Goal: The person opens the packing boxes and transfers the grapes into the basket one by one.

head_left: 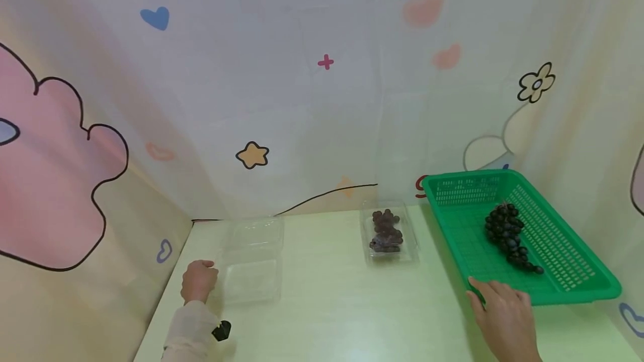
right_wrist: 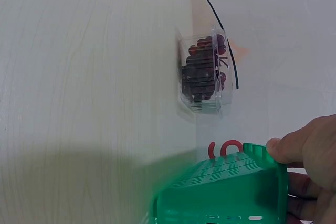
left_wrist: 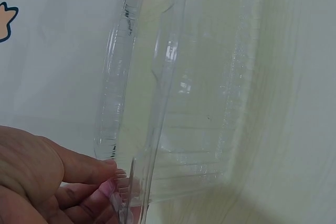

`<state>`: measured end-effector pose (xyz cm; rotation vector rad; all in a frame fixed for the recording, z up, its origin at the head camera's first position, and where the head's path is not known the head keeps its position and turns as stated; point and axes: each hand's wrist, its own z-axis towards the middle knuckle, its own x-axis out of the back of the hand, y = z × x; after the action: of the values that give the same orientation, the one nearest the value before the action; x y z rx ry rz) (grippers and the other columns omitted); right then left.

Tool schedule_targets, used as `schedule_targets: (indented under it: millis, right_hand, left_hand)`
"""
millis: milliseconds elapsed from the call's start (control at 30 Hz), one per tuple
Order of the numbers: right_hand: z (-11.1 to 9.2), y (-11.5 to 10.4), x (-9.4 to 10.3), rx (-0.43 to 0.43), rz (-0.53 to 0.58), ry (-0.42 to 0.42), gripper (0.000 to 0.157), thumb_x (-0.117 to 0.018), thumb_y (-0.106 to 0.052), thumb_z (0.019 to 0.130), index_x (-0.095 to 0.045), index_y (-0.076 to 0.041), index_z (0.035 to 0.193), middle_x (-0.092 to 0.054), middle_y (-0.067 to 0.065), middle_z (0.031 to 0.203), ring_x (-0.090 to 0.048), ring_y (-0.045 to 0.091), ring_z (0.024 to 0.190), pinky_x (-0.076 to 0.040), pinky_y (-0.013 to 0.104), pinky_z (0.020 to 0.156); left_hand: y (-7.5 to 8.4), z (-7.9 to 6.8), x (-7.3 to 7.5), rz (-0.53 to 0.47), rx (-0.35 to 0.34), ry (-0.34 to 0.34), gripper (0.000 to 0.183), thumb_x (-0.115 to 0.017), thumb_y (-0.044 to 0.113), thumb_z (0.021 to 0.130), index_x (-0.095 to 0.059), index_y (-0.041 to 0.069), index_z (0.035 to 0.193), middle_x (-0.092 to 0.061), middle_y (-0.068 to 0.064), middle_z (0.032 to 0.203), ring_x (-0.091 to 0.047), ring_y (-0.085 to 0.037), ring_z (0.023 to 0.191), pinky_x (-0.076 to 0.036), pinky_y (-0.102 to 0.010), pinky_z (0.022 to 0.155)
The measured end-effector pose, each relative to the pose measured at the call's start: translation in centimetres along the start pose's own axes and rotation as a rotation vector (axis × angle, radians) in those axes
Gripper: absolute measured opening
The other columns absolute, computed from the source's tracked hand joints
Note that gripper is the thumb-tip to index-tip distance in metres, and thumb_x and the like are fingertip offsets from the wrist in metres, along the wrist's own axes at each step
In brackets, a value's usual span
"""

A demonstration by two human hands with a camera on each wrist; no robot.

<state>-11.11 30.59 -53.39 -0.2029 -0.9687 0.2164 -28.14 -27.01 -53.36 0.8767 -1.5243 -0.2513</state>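
Note:
At the left of the table lies an open, clear plastic clamshell container (head_left: 250, 281), its lid folded back toward the wall. My left hand (head_left: 199, 281) is at its left side; in the left wrist view the thumb and fingers pinch the container's edge (left_wrist: 121, 182). On the right, my right hand (head_left: 505, 317) grips the near-left corner of a green plastic basket (head_left: 453, 247), thumb over the rim in the right wrist view. A bunch of dark grapes (head_left: 503, 230) lies inside the basket.
A second clear container (head_left: 411, 244) with dark grapes (head_left: 386, 233) stands near the back of the table, between the hands. Behind the table (head_left: 327, 300) hangs a printed curtain (head_left: 302, 99), which also runs along both sides.

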Motion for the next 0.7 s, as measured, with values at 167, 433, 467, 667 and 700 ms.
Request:
schedule_targets:
  millis: [167, 433, 467, 667, 700]
  right_hand:
    - [-0.02, 0.0, 0.01, -0.002, -0.004, 0.0, 0.033, -0.091, -0.009, 0.073, -0.079, -0.001, 0.104, -0.069, 0.011, 0.08, -0.063, 0.033, 0.071, -0.042, 0.056, 0.069]
    - [0.0, 0.0, 0.07, -0.015, -0.002, -0.021, 0.032, -0.089, -0.009, 0.075, -0.079, -0.001, 0.104, -0.069, 0.011, 0.081, -0.063, 0.034, 0.073, -0.042, 0.056, 0.07]
    - [0.01, 0.0, 0.08, -0.016, -0.001, -0.022, 0.031, -0.089, -0.009, 0.076, -0.079, -0.001, 0.104, -0.069, 0.011, 0.081, -0.064, 0.034, 0.073, -0.042, 0.056, 0.07]
    - [0.09, 0.07, 0.22, -0.014, 0.002, -0.033, 0.03, -0.089, -0.01, 0.077, -0.079, -0.001, 0.104, -0.07, 0.012, 0.082, -0.064, 0.035, 0.074, -0.042, 0.056, 0.069]
    - [0.12, 0.12, 0.26, -0.016, 0.001, -0.038, 0.03, -0.088, -0.01, 0.077, -0.079, -0.001, 0.104, -0.07, 0.013, 0.083, -0.064, 0.035, 0.074, -0.042, 0.056, 0.069]
  left_hand:
    - [0.19, 0.07, 0.02, -0.011, 0.007, -0.006, 0.041, -0.055, 0.013, 0.098, -0.061, -0.003, 0.136, -0.069, -0.026, 0.113, -0.066, -0.04, 0.09, -0.051, -0.053, 0.075]
    - [0.02, 0.41, 0.01, 0.002, -0.037, -0.047, 0.047, -0.056, 0.017, 0.1, -0.054, -0.01, 0.138, -0.059, -0.034, 0.13, -0.06, -0.052, 0.11, -0.051, -0.06, 0.087]
    - [0.0, 0.5, -0.01, 0.001, -0.048, -0.054, 0.049, -0.056, 0.018, 0.1, -0.052, -0.012, 0.139, -0.057, -0.036, 0.133, -0.058, -0.053, 0.113, -0.049, -0.061, 0.09]
    - [0.45, 0.61, 0.02, -0.029, -0.1, -0.035, 0.054, -0.054, 0.018, 0.101, -0.044, -0.016, 0.142, -0.049, -0.042, 0.135, -0.048, -0.056, 0.123, -0.043, -0.064, 0.099]
    - [0.6, 0.53, 0.03, -0.037, -0.103, -0.032, 0.055, -0.054, 0.018, 0.101, -0.043, -0.016, 0.143, -0.047, -0.043, 0.135, -0.046, -0.056, 0.124, -0.042, -0.063, 0.1]
